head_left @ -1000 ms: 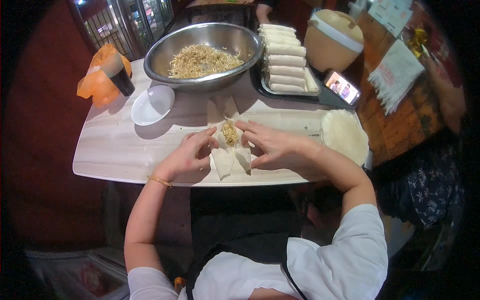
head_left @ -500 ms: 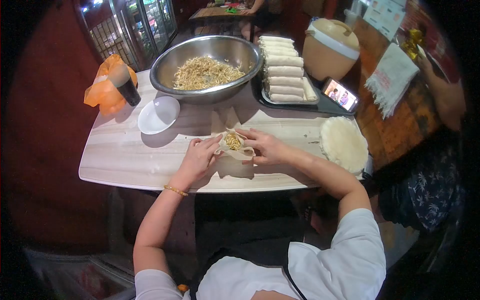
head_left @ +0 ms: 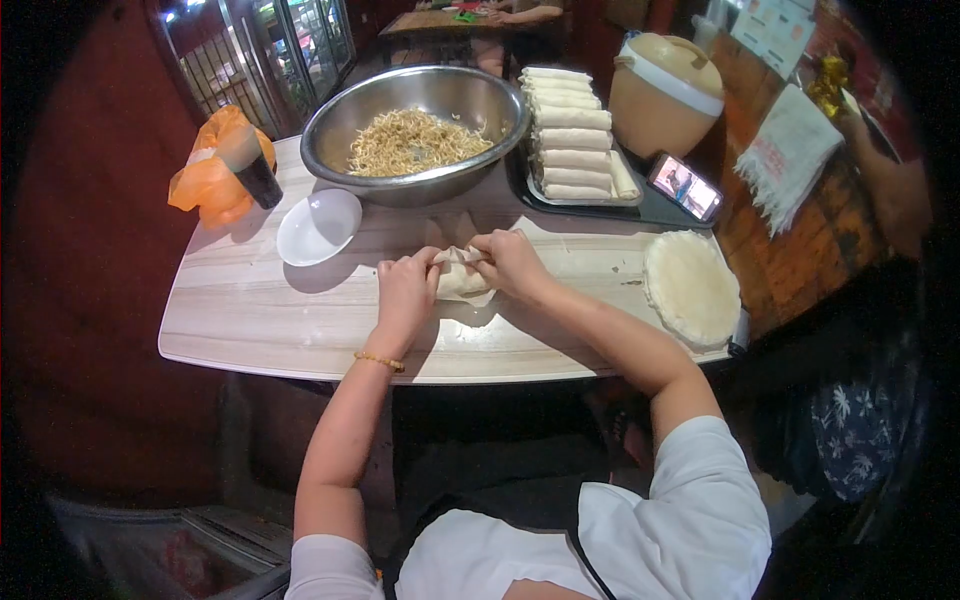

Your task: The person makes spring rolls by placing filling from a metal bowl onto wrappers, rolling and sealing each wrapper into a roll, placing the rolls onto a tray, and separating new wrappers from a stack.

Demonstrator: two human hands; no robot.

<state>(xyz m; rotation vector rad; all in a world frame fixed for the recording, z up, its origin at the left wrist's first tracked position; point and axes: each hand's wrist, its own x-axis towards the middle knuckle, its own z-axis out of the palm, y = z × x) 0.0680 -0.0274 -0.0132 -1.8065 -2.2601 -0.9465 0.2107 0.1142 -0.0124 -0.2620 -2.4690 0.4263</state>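
Between my two hands lies a spring roll wrapper (head_left: 463, 281), folded over its bean sprout filling on the table. My left hand (head_left: 407, 292) pinches the wrapper's left side, its fingers closed on the edge. At the right side, my right hand (head_left: 512, 264) grips the far edge with thumb and fingers. The filling is now covered by the wrapper. Just beyond stands a steel bowl (head_left: 330, 165) with a heap of bean sprout filling (head_left: 415, 142). A stack of round wrappers (head_left: 692, 287) lies to the right of my right hand.
Finished rolls (head_left: 575, 140) are stacked on a tray at the back right, beside a phone (head_left: 685, 188) and a beige cooler jug (head_left: 665, 95). A white bowl (head_left: 318, 228), a dark drink cup (head_left: 252, 170) and an orange bag (head_left: 210, 185) stand left. A person's arm (head_left: 890, 190) is at far right.
The wrapper's edge has been lifted over the filling, which showed before and is now hidden. Both hands have shifted from lying alongside the wrapper to pinching its far edge.
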